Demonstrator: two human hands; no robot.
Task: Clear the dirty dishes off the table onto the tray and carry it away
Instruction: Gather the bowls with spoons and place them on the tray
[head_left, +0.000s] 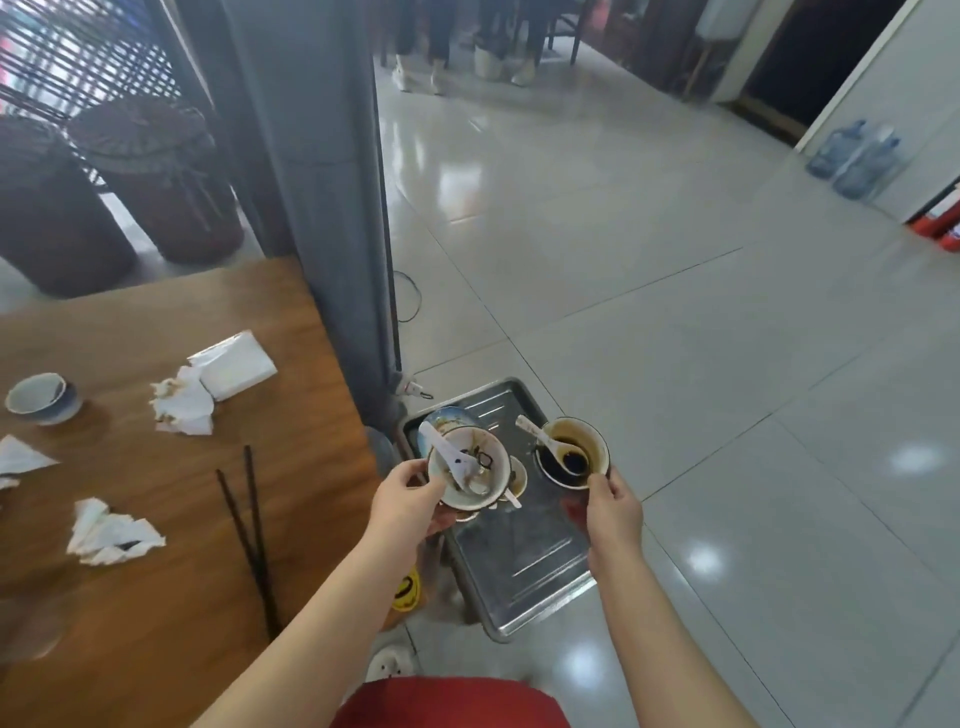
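A metal tray (524, 566) sits to the right of the wooden table (156, 519). My left hand (408, 501) grips a white dirty bowl (485, 483) with a white spoon (447, 457) in it, over the tray's far left part. Under that bowl lie other dishes, partly hidden. My right hand (613, 506) holds a dark-sauce bowl (574, 457) with a spoon, above the tray's far right. On the table remain a small blue-white cup (41, 397), black chopsticks (249, 530) and crumpled napkins (111, 535).
A grey pillar (322, 208) stands at the table's far right corner. Woven stools (156, 176) sit beyond the table. A tissue pack (234, 364) lies on the table. Tiled floor (675, 312) stretches right, with water jugs (857, 158) and people's legs (421, 47) far off.
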